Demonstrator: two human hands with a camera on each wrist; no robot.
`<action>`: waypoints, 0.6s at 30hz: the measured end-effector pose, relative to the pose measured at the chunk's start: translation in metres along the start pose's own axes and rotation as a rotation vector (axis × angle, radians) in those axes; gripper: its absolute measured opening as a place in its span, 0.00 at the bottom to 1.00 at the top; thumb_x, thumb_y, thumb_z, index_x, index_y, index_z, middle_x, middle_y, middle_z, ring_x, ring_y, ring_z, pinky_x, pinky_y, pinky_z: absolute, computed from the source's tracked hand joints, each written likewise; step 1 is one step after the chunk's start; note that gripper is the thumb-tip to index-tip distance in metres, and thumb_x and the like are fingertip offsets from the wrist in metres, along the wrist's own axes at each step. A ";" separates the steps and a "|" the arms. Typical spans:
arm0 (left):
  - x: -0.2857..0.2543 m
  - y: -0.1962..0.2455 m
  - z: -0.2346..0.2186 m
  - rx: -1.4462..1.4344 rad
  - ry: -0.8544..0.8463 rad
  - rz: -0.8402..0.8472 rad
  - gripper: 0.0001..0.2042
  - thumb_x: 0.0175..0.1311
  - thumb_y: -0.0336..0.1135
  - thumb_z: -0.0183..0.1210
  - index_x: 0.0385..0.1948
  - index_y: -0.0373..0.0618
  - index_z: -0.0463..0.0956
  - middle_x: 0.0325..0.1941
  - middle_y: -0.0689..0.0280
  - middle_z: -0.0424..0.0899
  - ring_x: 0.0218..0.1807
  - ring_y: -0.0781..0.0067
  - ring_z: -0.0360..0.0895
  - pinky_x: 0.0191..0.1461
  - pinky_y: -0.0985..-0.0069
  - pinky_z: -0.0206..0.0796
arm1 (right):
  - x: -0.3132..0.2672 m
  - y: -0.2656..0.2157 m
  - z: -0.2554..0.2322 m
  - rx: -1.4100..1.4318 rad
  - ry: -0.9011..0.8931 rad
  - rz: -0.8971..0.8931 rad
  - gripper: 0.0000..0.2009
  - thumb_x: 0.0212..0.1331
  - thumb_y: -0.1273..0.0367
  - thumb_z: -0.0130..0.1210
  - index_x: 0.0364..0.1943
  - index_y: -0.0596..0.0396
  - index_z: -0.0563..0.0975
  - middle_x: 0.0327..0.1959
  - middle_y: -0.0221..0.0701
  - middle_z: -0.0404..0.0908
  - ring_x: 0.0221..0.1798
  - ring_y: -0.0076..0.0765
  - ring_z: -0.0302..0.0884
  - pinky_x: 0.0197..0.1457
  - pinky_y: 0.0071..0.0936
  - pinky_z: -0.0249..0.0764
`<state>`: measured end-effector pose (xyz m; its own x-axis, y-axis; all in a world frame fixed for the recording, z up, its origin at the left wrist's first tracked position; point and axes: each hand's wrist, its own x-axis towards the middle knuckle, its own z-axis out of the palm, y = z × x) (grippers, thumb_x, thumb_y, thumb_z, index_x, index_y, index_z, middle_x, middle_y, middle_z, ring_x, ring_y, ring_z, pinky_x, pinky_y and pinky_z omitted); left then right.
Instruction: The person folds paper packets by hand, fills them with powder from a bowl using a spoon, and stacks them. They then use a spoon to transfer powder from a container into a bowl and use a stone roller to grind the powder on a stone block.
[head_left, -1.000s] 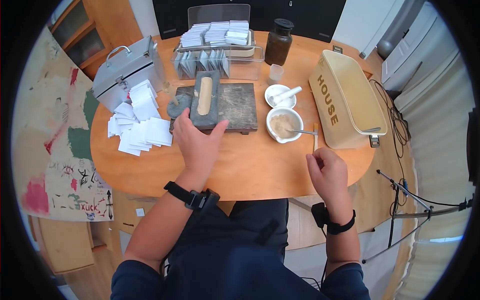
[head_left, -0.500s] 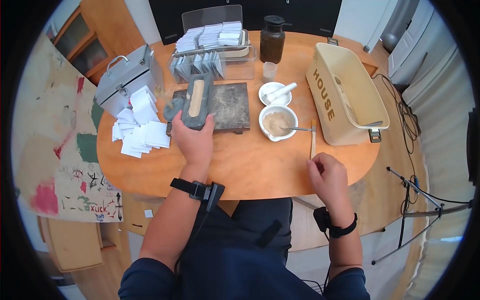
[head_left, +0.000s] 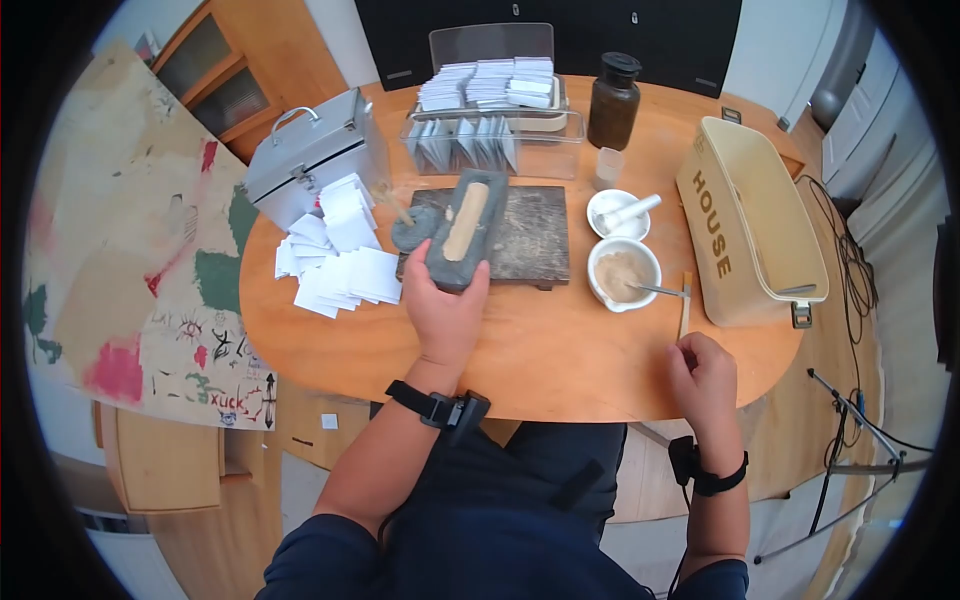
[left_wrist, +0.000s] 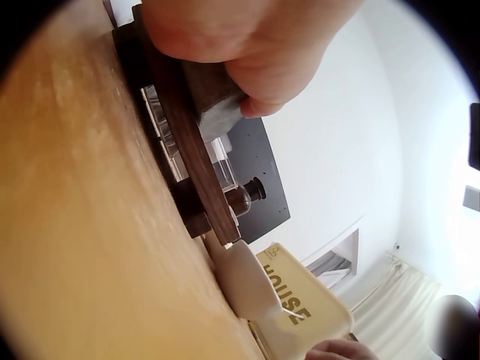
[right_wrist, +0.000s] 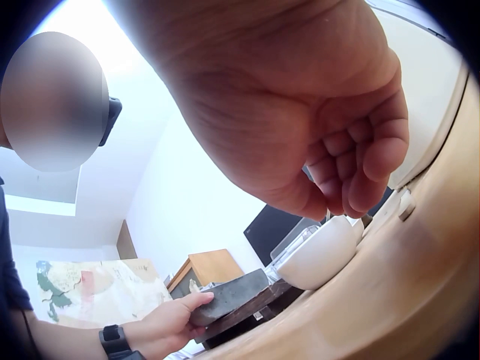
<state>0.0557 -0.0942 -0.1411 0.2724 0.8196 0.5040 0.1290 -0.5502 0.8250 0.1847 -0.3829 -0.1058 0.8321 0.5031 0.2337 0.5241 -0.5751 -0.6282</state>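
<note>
In the head view my left hand [head_left: 447, 310] grips the near end of a grey stone block [head_left: 490, 220], thumb on its right side and fingers on its left. A long groove in the block's top holds a strip of tan powder [head_left: 466, 222]. The block lies slanted over a dark wooden board [head_left: 535, 235]; in the left wrist view its end [left_wrist: 219, 112] shows just above the board's edge. A round grey stone piece [head_left: 415, 232] with a stick sits to its left. My right hand [head_left: 706, 375], loosely curled and holding nothing, rests near the handle of a flat brush [head_left: 685, 310].
A white mortar [head_left: 625, 300] of tan powder with a spoon stands right of the board, a smaller mortar [head_left: 605, 204] with pestle behind it. White packets [head_left: 350, 275] lie by a metal case [head_left: 315, 155]. Behind are a clear bin [head_left: 550, 160] and brown jar [head_left: 614, 105]; right, a HOUSE box [head_left: 735, 245].
My left hand has gone from spread beside the stone block to gripping its near end, and the block now lies more slanted. The right hand stays by the brush. The head view has shifted.
</note>
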 end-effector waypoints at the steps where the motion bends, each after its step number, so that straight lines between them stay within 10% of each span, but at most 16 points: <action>1: -0.001 0.002 0.000 -0.027 -0.010 0.001 0.32 0.48 0.35 0.73 0.55 0.33 0.67 0.51 0.52 0.75 0.54 0.56 0.73 0.58 0.65 0.66 | 0.000 -0.002 0.001 -0.002 -0.003 -0.005 0.07 0.55 0.70 0.59 0.25 0.60 0.77 0.21 0.41 0.78 0.25 0.45 0.78 0.31 0.35 0.74; 18: 0.005 0.014 -0.022 -0.157 -0.251 0.076 0.32 0.48 0.30 0.72 0.55 0.35 0.66 0.51 0.56 0.76 0.53 0.63 0.75 0.58 0.69 0.68 | 0.011 -0.032 -0.002 -0.036 -0.025 -0.088 0.07 0.54 0.71 0.60 0.25 0.60 0.77 0.22 0.41 0.78 0.25 0.45 0.78 0.30 0.35 0.73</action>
<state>0.0382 -0.0941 -0.1215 0.5056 0.7009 0.5031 -0.0442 -0.5613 0.8264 0.1777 -0.3607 -0.0815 0.7776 0.5688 0.2678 0.6018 -0.5502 -0.5789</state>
